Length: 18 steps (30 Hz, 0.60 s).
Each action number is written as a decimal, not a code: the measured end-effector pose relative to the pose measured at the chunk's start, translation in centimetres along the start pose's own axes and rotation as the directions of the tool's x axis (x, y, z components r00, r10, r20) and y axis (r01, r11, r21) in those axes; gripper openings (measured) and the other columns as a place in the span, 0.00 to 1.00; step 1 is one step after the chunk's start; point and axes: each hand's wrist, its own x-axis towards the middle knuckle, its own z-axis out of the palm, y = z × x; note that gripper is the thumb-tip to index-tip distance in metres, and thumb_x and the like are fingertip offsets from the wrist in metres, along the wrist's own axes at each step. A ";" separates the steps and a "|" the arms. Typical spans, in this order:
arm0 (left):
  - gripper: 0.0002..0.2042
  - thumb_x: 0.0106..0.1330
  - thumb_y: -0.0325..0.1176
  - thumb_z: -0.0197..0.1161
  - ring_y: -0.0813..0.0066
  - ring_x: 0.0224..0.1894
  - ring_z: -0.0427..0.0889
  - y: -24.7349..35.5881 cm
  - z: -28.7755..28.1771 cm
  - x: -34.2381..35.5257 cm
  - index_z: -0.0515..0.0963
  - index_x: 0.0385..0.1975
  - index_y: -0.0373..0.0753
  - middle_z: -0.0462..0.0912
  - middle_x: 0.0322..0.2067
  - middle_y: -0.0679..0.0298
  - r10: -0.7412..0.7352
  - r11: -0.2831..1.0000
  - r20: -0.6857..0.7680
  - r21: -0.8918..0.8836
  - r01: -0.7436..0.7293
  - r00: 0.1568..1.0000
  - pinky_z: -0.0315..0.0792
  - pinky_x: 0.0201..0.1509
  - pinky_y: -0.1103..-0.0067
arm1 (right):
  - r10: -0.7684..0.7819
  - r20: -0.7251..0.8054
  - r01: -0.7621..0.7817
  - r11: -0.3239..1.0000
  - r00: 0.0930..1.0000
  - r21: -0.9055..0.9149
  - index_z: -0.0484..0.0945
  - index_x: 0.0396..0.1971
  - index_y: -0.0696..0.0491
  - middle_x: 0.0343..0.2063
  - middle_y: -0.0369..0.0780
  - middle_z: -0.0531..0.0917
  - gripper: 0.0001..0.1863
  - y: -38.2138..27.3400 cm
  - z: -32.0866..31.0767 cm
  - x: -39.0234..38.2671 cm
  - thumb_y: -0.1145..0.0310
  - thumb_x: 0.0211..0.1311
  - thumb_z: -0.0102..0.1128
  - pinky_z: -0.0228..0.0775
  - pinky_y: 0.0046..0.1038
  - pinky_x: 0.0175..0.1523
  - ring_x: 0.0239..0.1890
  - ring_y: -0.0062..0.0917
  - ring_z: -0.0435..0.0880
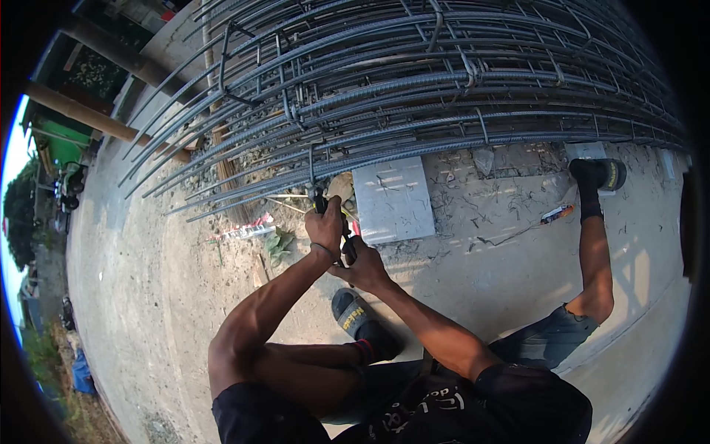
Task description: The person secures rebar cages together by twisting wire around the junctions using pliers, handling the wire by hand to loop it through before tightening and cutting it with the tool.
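A dark, long-handled hand tool [320, 200] reaches up to the lowest bars of a rebar cage [370, 81], at a vertical stirrup near the bars' left ends. My left hand [324, 220] is closed on the upper part of the tool, just below the bars. My right hand [363, 266] is closed on its lower handle, below and right of my left. My fingers hide much of the tool, and its exact kind is unclear.
A pale square slab [393, 200] lies right of my hands on dusty concrete [170, 281], with debris and leaves [279, 244] nearby. My sandalled feet [353, 318] are spread beside the cage. Thick poles [96, 115] and a parked motorbike [69, 185] are at the left.
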 end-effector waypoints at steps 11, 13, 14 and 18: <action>0.12 0.62 0.37 0.57 0.77 0.16 0.65 9.1 -3.1 -2.2 0.67 0.18 0.43 0.64 0.13 0.71 -0.500 0.851 0.460 0.105 0.515 0.734 0.64 0.23 0.78 | -0.516 0.543 -0.668 -0.080 0.663 0.740 0.68 0.44 0.54 0.21 0.34 0.68 0.14 -5.2 1.6 -4.6 0.61 0.64 0.49 0.66 0.30 0.38 0.25 0.24 0.70; 0.12 0.62 0.37 0.57 0.76 0.16 0.66 9.3 -3.4 -1.5 0.66 0.18 0.43 0.64 0.13 0.70 -0.487 0.841 0.538 0.076 0.535 0.689 0.65 0.24 0.75 | -0.559 0.541 -0.715 -0.142 0.629 0.685 0.68 0.37 0.52 0.20 0.33 0.67 0.12 -5.2 2.1 -4.2 0.59 0.64 0.50 0.66 0.29 0.35 0.24 0.22 0.69; 0.12 0.61 0.37 0.57 0.73 0.15 0.68 9.3 -3.5 -1.2 0.66 0.18 0.43 0.65 0.13 0.68 -0.479 0.833 0.568 0.054 0.551 0.669 0.66 0.23 0.74 | -0.580 0.538 -0.737 -0.170 0.611 0.654 0.68 0.33 0.51 0.19 0.32 0.67 0.12 -5.3 2.3 -4.0 0.58 0.65 0.50 0.65 0.28 0.34 0.23 0.21 0.69; 0.10 0.60 0.37 0.58 0.72 0.19 0.74 9.3 -4.8 -0.6 0.69 0.20 0.42 0.72 0.16 0.65 -0.462 0.849 0.608 0.093 0.520 0.646 0.69 0.25 0.77 | -0.140 0.535 -0.513 0.166 0.833 0.842 0.66 0.23 0.50 0.16 0.32 0.66 0.13 -9.0 2.3 -4.7 0.59 0.64 0.52 0.65 0.29 0.27 0.19 0.20 0.68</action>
